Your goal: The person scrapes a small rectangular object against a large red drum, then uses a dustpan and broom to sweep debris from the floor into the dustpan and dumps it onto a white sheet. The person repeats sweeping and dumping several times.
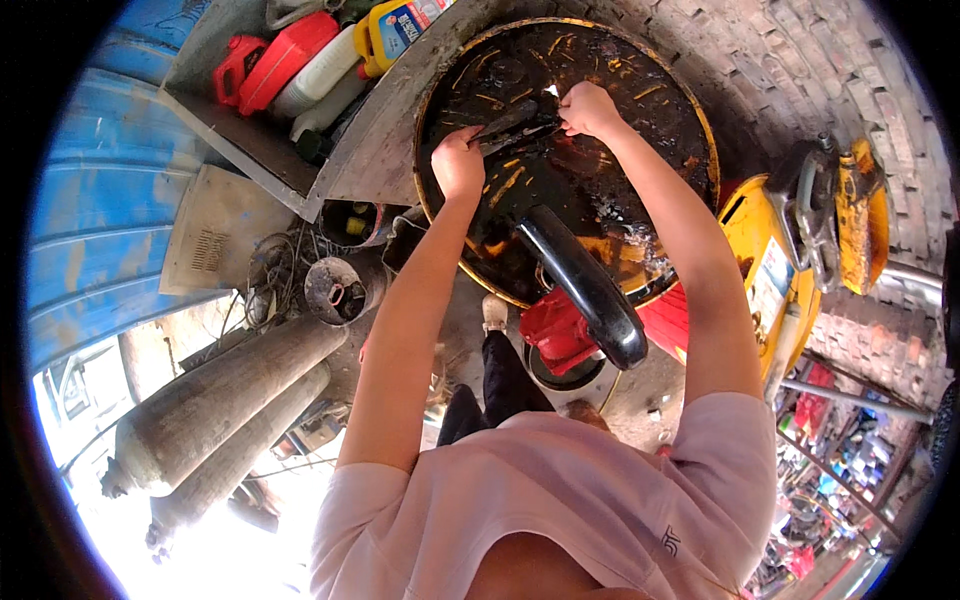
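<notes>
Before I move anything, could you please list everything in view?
Drum: one, black-topped, yellow-rimmed, upper centre
Dark strip: at least one, blackish, over drum
Curved bar: one, black, centre
Trough: one, grey, upper left
Containers: several, red, white, yellow, in trough
Cylinders: two, grey, lower left
Panelling: one, blue, far left
Casing: one, yellow, right
Brick wall: one, greyish, upper right
Clutter: uncounted, mixed colours, lower right
Shirt: one, pale, bottom
Left hand: one, bare, at strip's end
Right hand: one, bare, over drum

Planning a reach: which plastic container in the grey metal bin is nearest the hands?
The yellow jug, rightmost in the bin; the others, including the red jug and white bottle, lie farther left.
</notes>
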A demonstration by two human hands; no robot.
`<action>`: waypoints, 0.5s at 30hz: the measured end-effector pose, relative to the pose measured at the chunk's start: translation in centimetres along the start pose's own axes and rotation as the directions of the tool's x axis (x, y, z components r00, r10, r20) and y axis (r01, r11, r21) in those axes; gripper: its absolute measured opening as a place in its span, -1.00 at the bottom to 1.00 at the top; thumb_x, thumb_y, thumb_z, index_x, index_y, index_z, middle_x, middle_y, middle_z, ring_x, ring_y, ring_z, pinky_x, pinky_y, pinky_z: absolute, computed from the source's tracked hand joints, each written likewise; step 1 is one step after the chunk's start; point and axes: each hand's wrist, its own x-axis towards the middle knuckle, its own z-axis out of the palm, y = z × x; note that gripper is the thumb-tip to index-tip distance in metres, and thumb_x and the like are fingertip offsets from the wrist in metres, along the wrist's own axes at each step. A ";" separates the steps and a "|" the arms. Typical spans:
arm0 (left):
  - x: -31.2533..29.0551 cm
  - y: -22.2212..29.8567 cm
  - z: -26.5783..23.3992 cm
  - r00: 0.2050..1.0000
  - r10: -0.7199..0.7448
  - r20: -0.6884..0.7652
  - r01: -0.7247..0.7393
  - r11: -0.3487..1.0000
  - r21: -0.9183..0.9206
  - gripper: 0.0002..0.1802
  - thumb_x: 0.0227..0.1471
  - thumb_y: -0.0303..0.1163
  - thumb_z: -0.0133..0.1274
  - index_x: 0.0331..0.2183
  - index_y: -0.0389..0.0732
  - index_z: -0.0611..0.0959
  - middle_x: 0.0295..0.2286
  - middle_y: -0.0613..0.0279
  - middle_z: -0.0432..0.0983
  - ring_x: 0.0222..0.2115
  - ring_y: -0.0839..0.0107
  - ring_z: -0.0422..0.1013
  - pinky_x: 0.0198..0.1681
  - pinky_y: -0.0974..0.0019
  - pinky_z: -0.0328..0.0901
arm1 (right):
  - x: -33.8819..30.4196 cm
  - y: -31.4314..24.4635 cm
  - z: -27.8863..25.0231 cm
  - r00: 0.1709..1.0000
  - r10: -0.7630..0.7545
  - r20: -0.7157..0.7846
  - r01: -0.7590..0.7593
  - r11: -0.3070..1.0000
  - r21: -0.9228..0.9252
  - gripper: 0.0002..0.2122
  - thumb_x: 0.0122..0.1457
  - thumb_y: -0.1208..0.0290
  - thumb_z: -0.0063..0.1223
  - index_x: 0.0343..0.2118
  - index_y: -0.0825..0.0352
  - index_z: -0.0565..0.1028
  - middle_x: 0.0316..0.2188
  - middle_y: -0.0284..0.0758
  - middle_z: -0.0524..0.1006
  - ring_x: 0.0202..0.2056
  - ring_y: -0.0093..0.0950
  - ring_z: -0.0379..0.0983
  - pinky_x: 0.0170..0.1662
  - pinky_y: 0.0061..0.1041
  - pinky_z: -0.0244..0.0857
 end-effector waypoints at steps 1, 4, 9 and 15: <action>0.1 0.0 -0.5 1.000 0.013 -0.027 -0.013 1.000 -0.007 -0.74 -0.19 -0.55 0.03 -0.35 -0.13 0.63 -0.39 0.11 0.51 -0.37 0.18 0.43 -0.29 0.28 0.32 | -1.4 -2.0 -0.8 0.994 0.079 0.071 -0.091 0.977 0.193 -0.82 0.02 0.53 0.01 -0.38 0.57 0.46 -0.55 -0.09 0.51 -0.51 -0.41 0.51 -0.50 -0.55 0.46; 0.2 1.7 -2.4 0.996 0.038 -0.083 -0.046 0.995 -0.091 -0.75 -0.19 -0.56 0.03 -0.36 -0.14 0.64 -0.42 0.11 0.52 -0.39 0.20 0.44 -0.30 0.31 0.32 | -3.0 -3.6 -2.4 0.996 0.079 0.035 -0.086 0.926 0.367 -0.79 0.05 0.55 -0.02 -0.29 0.60 0.42 -0.49 -0.10 0.50 -0.49 -0.45 0.51 -0.46 -0.59 0.49; 0.7 4.0 -7.4 0.946 0.199 -0.256 -0.238 0.962 -0.133 -0.76 -0.21 -0.56 0.04 -0.37 -0.14 0.65 -0.43 0.11 0.52 -0.42 0.21 0.44 -0.31 0.31 0.31 | -6.3 -8.9 -5.9 0.999 -0.027 -0.041 0.041 0.922 0.385 -0.75 0.06 0.53 -0.01 -0.23 0.60 0.38 -0.45 -0.12 0.49 -0.48 -0.48 0.49 -0.41 -0.58 0.48; -1.8 6.9 -18.9 0.821 0.307 -0.482 -0.373 0.927 -0.046 -0.75 -0.27 -0.57 0.03 -0.41 -0.14 0.65 -0.46 0.07 0.51 -0.42 0.15 0.43 -0.36 0.28 0.31 | -12.1 -20.4 -9.6 0.969 -0.239 -0.058 0.246 0.920 0.307 -0.86 0.08 0.52 -0.07 -0.36 0.49 0.45 -0.61 -0.29 0.47 -0.53 -0.56 0.44 -0.46 -0.61 0.38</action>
